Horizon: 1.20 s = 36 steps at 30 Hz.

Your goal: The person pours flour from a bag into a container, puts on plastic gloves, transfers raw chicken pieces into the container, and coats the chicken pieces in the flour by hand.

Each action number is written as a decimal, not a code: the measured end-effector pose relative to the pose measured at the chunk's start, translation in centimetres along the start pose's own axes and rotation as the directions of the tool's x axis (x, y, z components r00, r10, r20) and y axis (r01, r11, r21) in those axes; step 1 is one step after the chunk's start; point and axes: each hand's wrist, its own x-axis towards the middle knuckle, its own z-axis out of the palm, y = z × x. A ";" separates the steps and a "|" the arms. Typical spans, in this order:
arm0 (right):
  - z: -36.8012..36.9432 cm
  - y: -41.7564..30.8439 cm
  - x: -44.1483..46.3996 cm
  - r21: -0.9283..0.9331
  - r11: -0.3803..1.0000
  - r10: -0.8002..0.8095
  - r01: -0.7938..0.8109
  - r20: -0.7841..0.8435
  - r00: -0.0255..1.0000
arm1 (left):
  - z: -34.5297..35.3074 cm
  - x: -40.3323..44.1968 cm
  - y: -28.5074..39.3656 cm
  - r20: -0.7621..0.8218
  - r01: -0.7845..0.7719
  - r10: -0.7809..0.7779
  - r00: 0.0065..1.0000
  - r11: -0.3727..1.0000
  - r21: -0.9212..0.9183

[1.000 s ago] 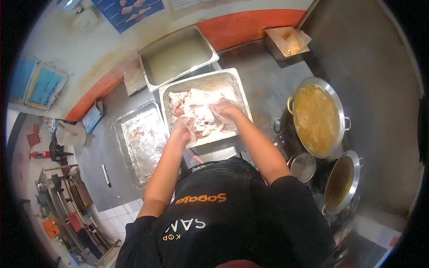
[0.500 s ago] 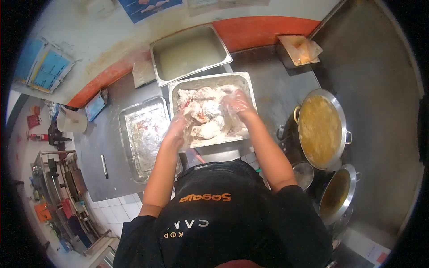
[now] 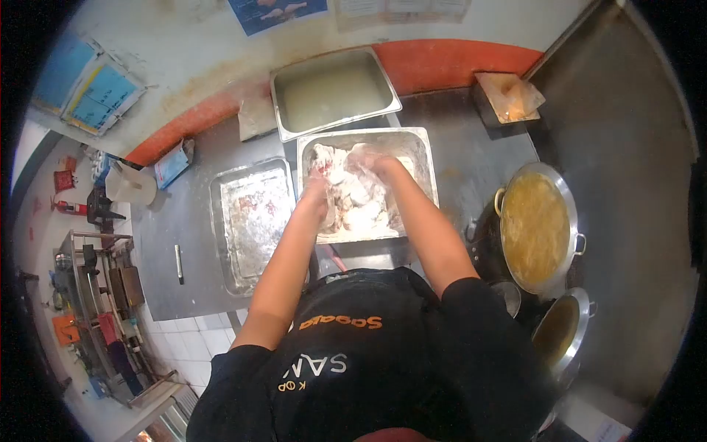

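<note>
Flour-covered meat pieces [image 3: 362, 202] lie in a deep metal pan [image 3: 433, 166] in front of me. My left hand [image 3: 318, 193], in a thin clear glove, is inside the pan at its left side, against the pieces. Near the pan's upper middle, my right hand [image 3: 372, 163], also in a clear glove, touches the floury pieces. The fingers of both hands are blurred and partly hidden in the flour and meat, so what they grip cannot be made out. Left of the pan sits a shallow metal tray [image 3: 254, 228] with flour and reddish residue.
Behind is a metal pan of cloudy liquid [image 3: 335, 92]. Two pans of oil, a larger one [image 3: 536, 228] and a smaller one [image 3: 556, 331], stand at the right. A small container with a plastic bag [image 3: 512, 99] is at the back right. A marker [image 3: 179, 264] lies left.
My right hand has moved from the pan's right side toward its upper middle, and my left hand reaches further in over the pieces. The camera view has shifted, with the scene sliding right.
</note>
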 end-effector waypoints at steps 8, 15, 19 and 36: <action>0.1 -8.5 -10.8 -0.557 0.823 0.088 -0.108 -0.064 0.994 | 2.5 -3.9 5.1 0.110 -0.145 0.095 0.989 0.658 0.739; -3.9 1.7 -8.8 -0.703 0.601 0.271 -0.380 -0.268 0.925 | 1.1 -2.7 3.0 0.210 -0.206 -0.056 0.976 0.073 0.976; -4.6 7.1 -7.0 -0.531 0.839 0.181 -0.118 0.068 0.981 | 2.0 -2.2 2.5 0.069 0.042 -0.142 0.987 0.659 0.751; -2.1 -2.5 -6.3 -0.313 0.911 0.174 -0.269 -0.301 0.938 | 1.4 -7.9 2.2 -0.052 0.244 -0.240 0.969 0.921 0.304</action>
